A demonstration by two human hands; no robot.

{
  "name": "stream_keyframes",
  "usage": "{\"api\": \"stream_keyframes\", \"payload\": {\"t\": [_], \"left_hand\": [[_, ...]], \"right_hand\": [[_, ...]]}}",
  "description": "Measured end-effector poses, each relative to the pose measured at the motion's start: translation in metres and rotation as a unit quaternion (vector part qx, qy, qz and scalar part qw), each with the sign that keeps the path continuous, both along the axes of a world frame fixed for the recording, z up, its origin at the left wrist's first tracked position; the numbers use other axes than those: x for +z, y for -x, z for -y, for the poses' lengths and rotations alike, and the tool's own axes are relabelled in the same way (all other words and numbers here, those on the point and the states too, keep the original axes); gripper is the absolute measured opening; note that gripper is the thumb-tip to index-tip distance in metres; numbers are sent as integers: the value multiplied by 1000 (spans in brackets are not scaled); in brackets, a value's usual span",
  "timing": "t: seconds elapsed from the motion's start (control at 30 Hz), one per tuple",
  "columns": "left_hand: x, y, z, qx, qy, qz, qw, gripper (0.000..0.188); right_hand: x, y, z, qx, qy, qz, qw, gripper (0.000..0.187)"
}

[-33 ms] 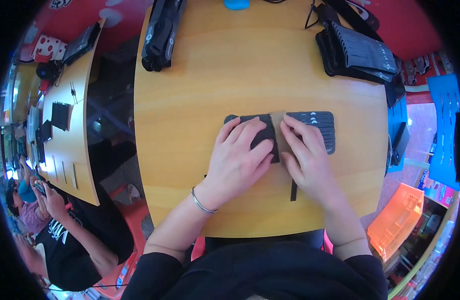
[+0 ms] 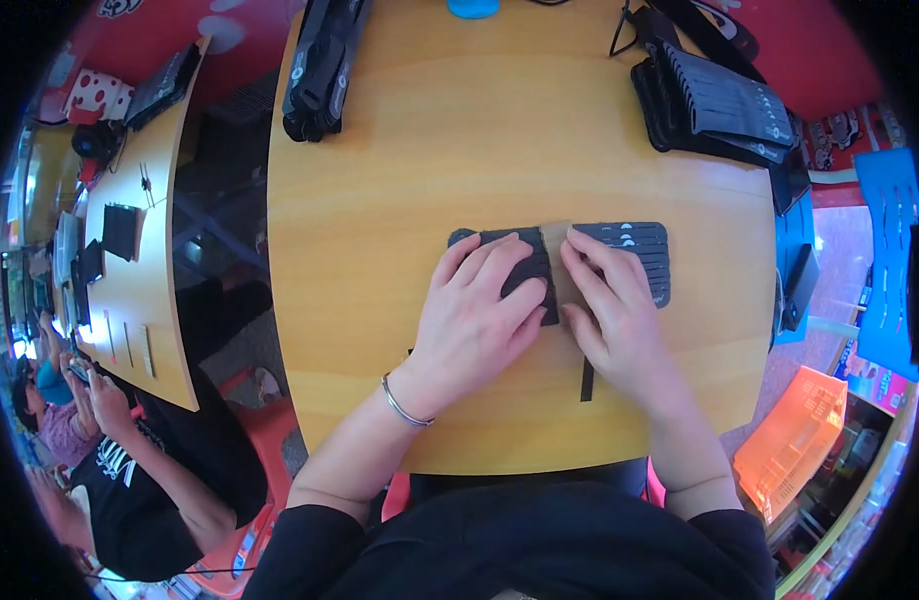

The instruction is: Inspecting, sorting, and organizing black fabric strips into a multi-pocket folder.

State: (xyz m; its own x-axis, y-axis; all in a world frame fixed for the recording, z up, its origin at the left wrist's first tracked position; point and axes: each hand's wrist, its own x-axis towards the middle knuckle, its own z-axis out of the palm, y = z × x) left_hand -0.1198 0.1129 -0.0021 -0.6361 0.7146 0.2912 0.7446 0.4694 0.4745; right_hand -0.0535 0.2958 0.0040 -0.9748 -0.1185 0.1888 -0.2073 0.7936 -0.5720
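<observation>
A dark, ribbed, flat rectangular piece (image 2: 652,262) with white crescent marks lies on the table before me. A tan band (image 2: 557,242), which looks like paper or card, crosses its middle. My left hand (image 2: 485,290) rests over the piece's left part, fingers spread, covering much of it. On the band's right edge are the fingertips and thumb of my right hand (image 2: 620,310), bent against it. Below that hand a short black strip (image 2: 587,382) points toward me; its upper end is hidden. How the band is fastened cannot be seen.
Stacks of similar dark ribbed pieces (image 2: 725,105) lie at the far right and of dark pieces (image 2: 325,70) at the far left of the table (image 2: 460,150). An orange crate (image 2: 790,440) stands to the right. Another person (image 2: 140,480) sits left, beside a second table (image 2: 165,300).
</observation>
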Motion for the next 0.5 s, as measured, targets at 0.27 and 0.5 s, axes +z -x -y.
{"api": "stream_keyframes", "payload": {"t": [0.27,0.5], "left_hand": [[3,2,-1,-4,5,3,1000,22],[0,2,-2,-4,-12,1,1000,21]], "right_hand": [[1,2,-2,-18,-7,6,1000,61],[7,4,-2,-9,-33,25,999,66]]}}
